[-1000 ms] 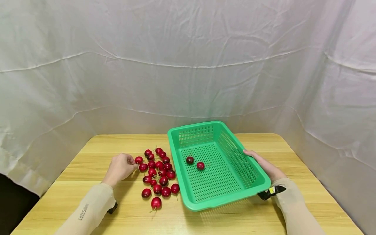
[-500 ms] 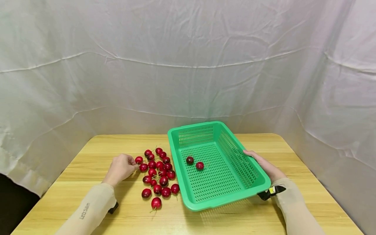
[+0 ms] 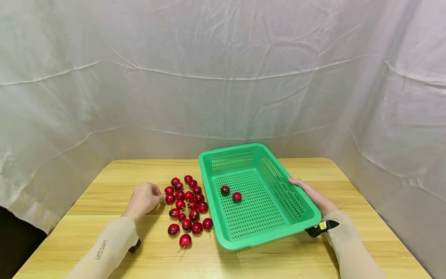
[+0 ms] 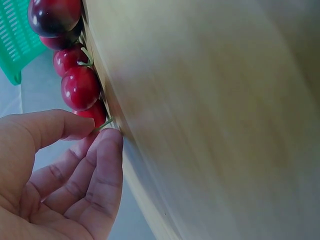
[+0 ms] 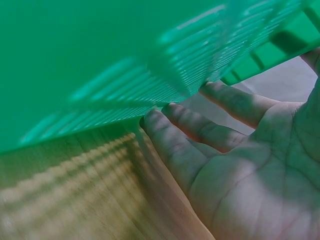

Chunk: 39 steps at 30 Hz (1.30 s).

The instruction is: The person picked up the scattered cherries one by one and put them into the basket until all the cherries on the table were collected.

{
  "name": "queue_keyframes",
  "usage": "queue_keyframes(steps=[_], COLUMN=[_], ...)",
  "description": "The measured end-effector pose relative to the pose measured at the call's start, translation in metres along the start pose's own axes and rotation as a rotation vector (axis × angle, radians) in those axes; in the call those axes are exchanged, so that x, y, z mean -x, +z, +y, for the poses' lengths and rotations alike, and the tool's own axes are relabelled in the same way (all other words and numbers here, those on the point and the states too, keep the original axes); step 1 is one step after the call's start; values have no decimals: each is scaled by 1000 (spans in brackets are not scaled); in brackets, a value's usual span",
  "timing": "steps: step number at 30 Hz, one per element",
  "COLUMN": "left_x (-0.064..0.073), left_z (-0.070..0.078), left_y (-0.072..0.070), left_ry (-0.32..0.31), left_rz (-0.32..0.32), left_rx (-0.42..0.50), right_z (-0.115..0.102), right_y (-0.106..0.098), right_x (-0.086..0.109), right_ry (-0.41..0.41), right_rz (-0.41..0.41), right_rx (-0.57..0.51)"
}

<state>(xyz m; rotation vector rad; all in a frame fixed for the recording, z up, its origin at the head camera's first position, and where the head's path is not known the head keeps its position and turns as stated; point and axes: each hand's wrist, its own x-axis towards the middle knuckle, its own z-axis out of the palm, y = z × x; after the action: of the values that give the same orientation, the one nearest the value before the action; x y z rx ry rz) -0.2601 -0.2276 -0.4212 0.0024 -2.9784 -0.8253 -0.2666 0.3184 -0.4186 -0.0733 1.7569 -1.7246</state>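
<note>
Sleeves (image 3: 352, 240) nearest, black strap (image 3: 322, 228) at the right wrist. Front cherry (image 3: 185, 241) lies at the near end of the loose cherries (image 3: 180, 195) on the tabletop (image 3: 265, 265). Right hand (image 3: 313, 197) holds green basket (image 3: 211, 197) by its right side: fingers straight, spread, tips against the slotted underside, thumb up by the rim; basket looks tilted. Left hand (image 3: 143, 199) sits left of the pile, thumb and forefinger seemingly pinching a stem (image 4: 106, 123), probably that of the half-hidden cherry (image 4: 96, 113) just beyond. Just changed: upper-left cherry (image 3: 169, 190) is shifted toward the pile, off the fingertips; hands barely differ. Suggests only a stem hold so far, no cherry lifted. Two cherries (image 3: 237, 197) lie inside the basket. White cloth (image 3: 223, 104) hangs behind.
</note>
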Motion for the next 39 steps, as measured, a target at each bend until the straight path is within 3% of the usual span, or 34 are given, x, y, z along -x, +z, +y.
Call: queue_keyframes(steps=[18,30,39], left_x=[1,-6,-7], left_z=[1,12,30], left_y=[-7,-22,-29], left_ry=[-42,21,70], left_rz=[-30,5,50], left_rx=[71,91,86], right_z=[0,0,0], right_y=[-1,0,-1], right_x=[-1,-1,-1], right_ry=[-6,-8,-2], right_rz=[-10,-7,-9], right_rx=[6,11,-3])
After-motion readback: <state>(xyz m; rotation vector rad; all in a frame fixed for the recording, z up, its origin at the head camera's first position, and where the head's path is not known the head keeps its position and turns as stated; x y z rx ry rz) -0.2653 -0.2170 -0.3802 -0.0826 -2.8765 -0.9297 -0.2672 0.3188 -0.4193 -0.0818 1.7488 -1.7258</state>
